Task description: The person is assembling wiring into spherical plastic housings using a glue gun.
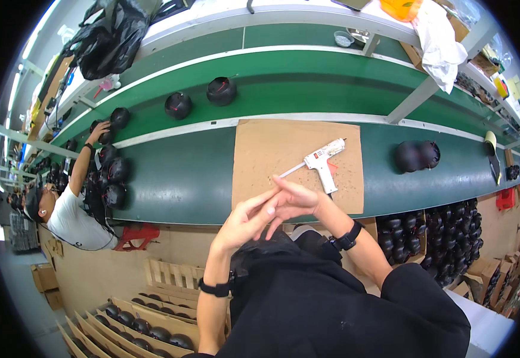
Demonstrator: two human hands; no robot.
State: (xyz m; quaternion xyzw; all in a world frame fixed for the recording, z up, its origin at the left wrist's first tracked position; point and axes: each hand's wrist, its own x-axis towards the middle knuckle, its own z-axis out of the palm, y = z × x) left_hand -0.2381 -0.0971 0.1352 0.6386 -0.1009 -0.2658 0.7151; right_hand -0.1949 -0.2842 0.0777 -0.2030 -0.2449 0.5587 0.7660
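My left hand point(242, 224) and my right hand point(296, 199) meet in front of my body, their fingers stretched out and crossing over each other. Neither hand holds an object; both are open. Just beyond them lies a cardboard sheet point(260, 149) on the green bench. On that sheet rests a white hot glue gun point(321, 160), nozzle toward the upper right, with a pale glue stick point(293, 170) sticking out of its back. The stick's end is close to my right fingertips. Black rounded housings point(411, 156) sit on the bench to the right.
Black round housings point(221, 91) stand on the green conveyor belt point(308, 77) behind the bench. At left, a co-worker point(84, 218) reaches toward more housings. Stacked housings point(451, 238) fill the lower right, and cardboard-divided rows point(152, 322) the lower left. A metal post point(415, 98) rises at right.
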